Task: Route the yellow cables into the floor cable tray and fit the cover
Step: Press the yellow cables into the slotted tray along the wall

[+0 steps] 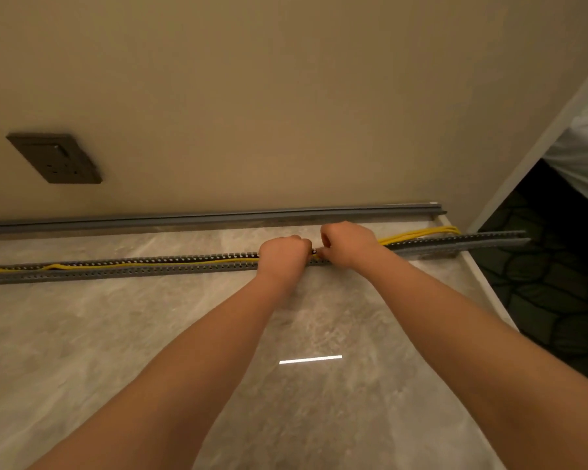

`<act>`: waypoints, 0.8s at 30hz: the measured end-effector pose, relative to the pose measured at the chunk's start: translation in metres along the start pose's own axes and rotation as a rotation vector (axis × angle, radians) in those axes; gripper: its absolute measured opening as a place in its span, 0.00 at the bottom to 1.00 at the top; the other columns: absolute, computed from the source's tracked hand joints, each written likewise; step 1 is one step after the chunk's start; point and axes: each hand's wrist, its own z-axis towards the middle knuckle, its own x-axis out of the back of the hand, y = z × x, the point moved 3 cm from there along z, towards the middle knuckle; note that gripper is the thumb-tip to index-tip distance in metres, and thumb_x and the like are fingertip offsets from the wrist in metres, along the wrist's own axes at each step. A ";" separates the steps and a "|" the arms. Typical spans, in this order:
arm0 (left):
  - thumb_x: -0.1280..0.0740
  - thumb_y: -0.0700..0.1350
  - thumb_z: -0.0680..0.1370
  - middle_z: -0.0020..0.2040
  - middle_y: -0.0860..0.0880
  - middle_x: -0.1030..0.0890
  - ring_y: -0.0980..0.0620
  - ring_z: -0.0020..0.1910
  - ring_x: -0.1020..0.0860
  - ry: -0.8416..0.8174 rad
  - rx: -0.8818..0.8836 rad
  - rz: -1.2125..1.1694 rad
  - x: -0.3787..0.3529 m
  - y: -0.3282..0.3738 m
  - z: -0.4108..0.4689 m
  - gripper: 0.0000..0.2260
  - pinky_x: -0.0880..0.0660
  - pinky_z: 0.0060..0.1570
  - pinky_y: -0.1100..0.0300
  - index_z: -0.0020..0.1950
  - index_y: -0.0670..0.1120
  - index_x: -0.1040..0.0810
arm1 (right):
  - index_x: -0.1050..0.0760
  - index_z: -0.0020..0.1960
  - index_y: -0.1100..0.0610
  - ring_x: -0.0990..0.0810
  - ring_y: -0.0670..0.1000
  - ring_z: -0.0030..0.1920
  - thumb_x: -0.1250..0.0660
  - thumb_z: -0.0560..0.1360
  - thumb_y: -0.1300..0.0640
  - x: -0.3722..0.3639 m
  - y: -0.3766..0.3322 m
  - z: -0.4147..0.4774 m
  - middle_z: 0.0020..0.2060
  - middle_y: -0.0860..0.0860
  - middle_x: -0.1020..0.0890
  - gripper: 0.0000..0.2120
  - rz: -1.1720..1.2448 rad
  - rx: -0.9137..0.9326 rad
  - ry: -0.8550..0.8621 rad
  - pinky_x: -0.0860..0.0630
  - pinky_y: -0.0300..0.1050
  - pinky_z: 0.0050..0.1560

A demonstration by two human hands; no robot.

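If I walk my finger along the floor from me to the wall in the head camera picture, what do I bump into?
Bright white streak of light on the floor → slotted grey cable tray with the yellow cables → bare strip of floor → long grey cover lying against the wall.

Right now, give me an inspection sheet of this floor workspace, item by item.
Surface: marbled grey floor, bare in front.
Job's things: slotted grey tray lies open along the floor; grey cover lies apart against the wall base.
Clutter: nothing seen.
Hands: left hand and right hand closed at mid-tray; what they pinch is hidden.
Cables: yellow cables sit in the tray on the left, outside it at the right end.
Surroundings: beige wall, dark socket plate, dark patterned carpet at right.
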 end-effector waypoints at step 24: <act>0.35 0.40 0.76 0.52 0.46 0.21 0.42 0.49 0.20 -0.014 0.267 0.031 0.019 0.068 0.009 0.11 0.31 0.38 0.56 0.55 0.47 0.18 | 0.29 0.41 0.51 0.21 0.59 0.50 0.32 0.74 0.52 0.018 0.092 -0.015 0.47 0.54 0.19 0.06 0.053 0.144 0.011 0.31 0.45 0.41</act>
